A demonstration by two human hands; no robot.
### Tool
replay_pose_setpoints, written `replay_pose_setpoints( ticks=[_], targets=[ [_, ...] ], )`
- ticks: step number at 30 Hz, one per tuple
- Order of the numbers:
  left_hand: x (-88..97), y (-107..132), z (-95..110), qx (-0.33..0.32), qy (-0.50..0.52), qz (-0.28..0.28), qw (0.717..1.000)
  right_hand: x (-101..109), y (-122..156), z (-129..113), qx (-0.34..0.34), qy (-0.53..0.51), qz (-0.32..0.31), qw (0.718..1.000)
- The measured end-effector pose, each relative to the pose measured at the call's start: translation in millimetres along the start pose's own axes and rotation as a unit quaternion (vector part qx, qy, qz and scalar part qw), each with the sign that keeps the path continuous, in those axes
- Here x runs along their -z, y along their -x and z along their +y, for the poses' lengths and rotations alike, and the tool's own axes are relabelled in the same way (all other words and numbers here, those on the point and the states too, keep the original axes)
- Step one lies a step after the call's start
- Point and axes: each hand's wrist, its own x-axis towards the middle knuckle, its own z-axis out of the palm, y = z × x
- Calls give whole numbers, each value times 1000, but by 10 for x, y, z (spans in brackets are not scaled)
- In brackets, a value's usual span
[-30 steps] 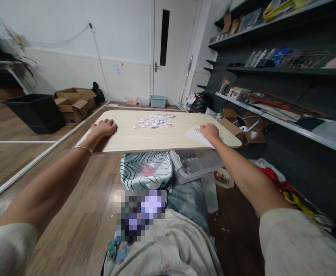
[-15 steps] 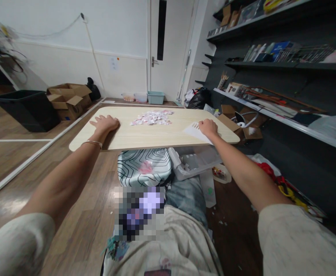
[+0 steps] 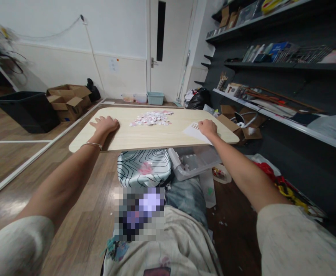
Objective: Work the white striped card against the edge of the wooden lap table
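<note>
My left hand (image 3: 106, 124) rests on the left part of the pale wooden tabletop (image 3: 122, 140), its fingers spread apart and nothing in it. At the right, my right hand (image 3: 208, 127) is closed, with its fingers curled down over a white sheet (image 3: 195, 133). A row of small tan marks or slots runs along the sheet beside the fingers. Whatever the fingertips hold, if anything, is hidden. Between the hands, toward the far edge, lies a loose pile of small white and pinkish pieces (image 3: 152, 118).
Below the near table edge are a patterned cushion-like thing (image 3: 143, 168) and a clear plastic box (image 3: 191, 165). A blurred-out phone-like object (image 3: 142, 211) lies on my lap. A black bin (image 3: 25, 113) and cardboard boxes (image 3: 68, 101) stand left; loaded shelves (image 3: 277, 65) line the right.
</note>
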Motion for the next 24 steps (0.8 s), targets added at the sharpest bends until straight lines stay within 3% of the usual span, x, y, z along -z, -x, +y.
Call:
replay_pose_setpoints(
  ticks=[15,24],
  targets=[
    [9,15,-9,-20,-4,-1,1000,10,14,3,6,14,0,1000],
    [118,158,46,-64,14,13,998,25,38,-10,-4,1,-4,1000]
  ],
)
